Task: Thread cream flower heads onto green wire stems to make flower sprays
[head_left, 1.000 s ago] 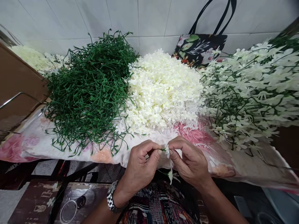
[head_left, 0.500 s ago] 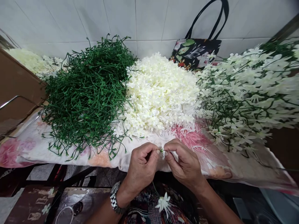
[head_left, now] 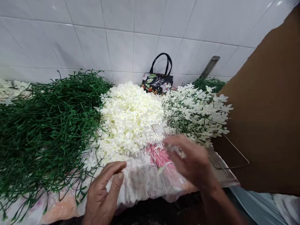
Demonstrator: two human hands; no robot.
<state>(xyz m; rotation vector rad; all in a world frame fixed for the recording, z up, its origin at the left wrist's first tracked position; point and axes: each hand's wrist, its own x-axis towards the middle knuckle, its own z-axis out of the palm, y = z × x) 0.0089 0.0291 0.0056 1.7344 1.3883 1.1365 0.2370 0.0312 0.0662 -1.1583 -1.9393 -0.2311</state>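
My left hand [head_left: 103, 193] is over the front edge of the cloth, thumb and fingers apart with nothing between them. To its right, my right hand [head_left: 191, 156] is smeared by motion above the pink patch of the cloth. Whether its fingers grip anything is unclear. A small blurred pale-green and white bit [head_left: 161, 169] shows below its fingertips. Ahead of my hands lies a heap of loose white artificial blossoms [head_left: 131, 118]. Green plastic stems [head_left: 51, 125] are piled to the left. On the right are white flowers on green stems [head_left: 197, 112].
A floral cloth [head_left: 142, 178] covers the work surface. Behind the blossoms, a black flowered handbag [head_left: 157, 82] leans at the tiled wall [head_left: 122, 47]. A large cardboard sheet [head_left: 264, 125] stands on the right, with a bent metal wire [head_left: 239, 153] by it.
My hands have parted from pinching together at a small flower and stem. The right has moved up and right; the left has opened. The view has shifted toward the right.
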